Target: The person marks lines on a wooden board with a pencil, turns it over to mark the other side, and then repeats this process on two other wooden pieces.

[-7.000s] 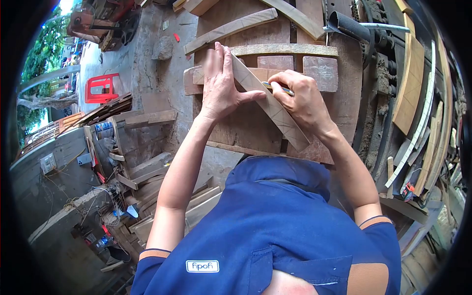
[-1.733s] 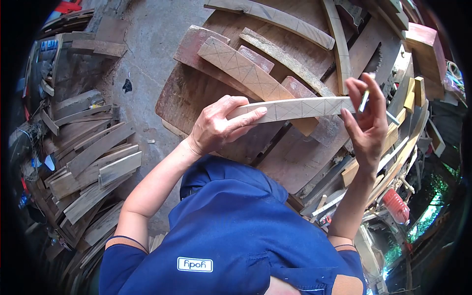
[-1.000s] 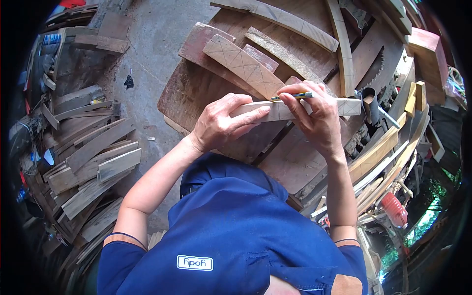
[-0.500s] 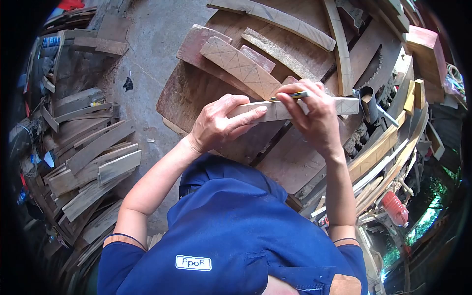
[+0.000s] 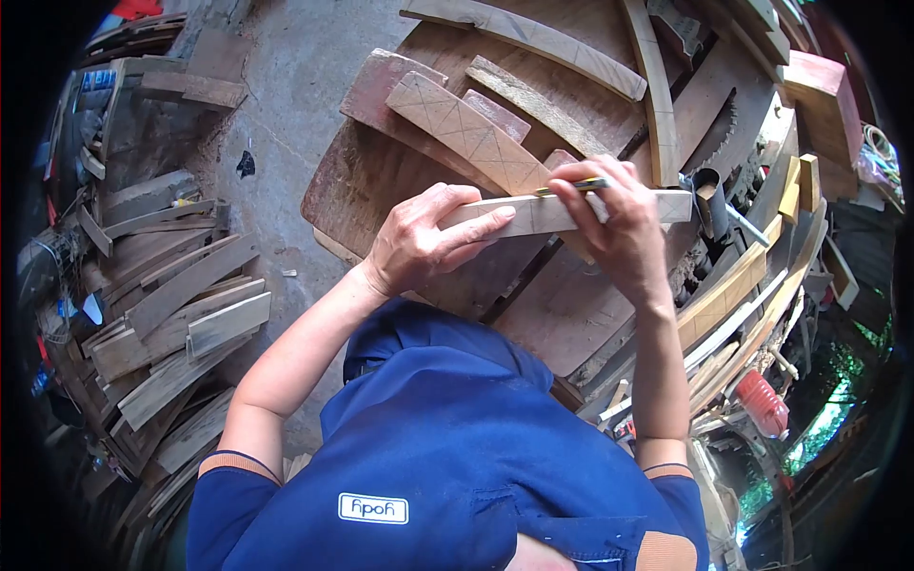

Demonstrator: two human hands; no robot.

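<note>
My left hand (image 5: 426, 231) is closed on the left end of a light wooden strip (image 5: 538, 215), thumb and fingers gripping either side. The strip lies crosswise in front of me, and pencil lines show near its right end. In my right hand (image 5: 617, 217) is a dark pencil with yellow stripes (image 5: 579, 186), its tip pointing left at the strip's upper edge. Just beyond the strip, a wooden piece marked with crossed lines (image 5: 466, 128) rests on reddish wood blocks (image 5: 381, 86). My right fingers partly hide the strip.
A wooden work board (image 5: 333, 181) carries curved slats (image 5: 533, 45). A toothed saw blade (image 5: 721, 133) and a metal tube (image 5: 709, 195) are at the right, near stacked strips (image 5: 724, 300) and a red plastic container (image 5: 762, 404). Boards are piled (image 5: 181, 333) on the left.
My right hand has shifted slightly right along the strip, and the pencil tip has moved with it. My left hand keeps its grip in nearly the same place.
</note>
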